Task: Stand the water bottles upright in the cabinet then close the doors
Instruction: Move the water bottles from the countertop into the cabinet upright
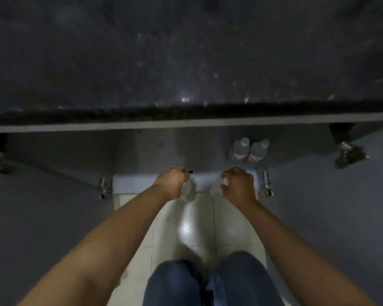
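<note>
Two clear water bottles with red labels, one (240, 149) beside the other (258, 150), stand upright on the cabinet floor (142, 151), right of centre. My left hand (171, 183) is closed around the top of another clear bottle (188, 192) at the cabinet's front edge. My right hand (239, 184) grips a second clear bottle (216, 188) by its cap end. Both held bottles are blurred and mostly hidden by my hands. The cabinet doors, left (42, 217) and right (329, 217), hang wide open on either side.
A dark speckled countertop (186, 62) overhangs the cabinet. Metal hinges show at the left (104, 186) and right (266, 183) of the opening. My knees in blue jeans (208, 281) rest over a white tiled floor (197, 228).
</note>
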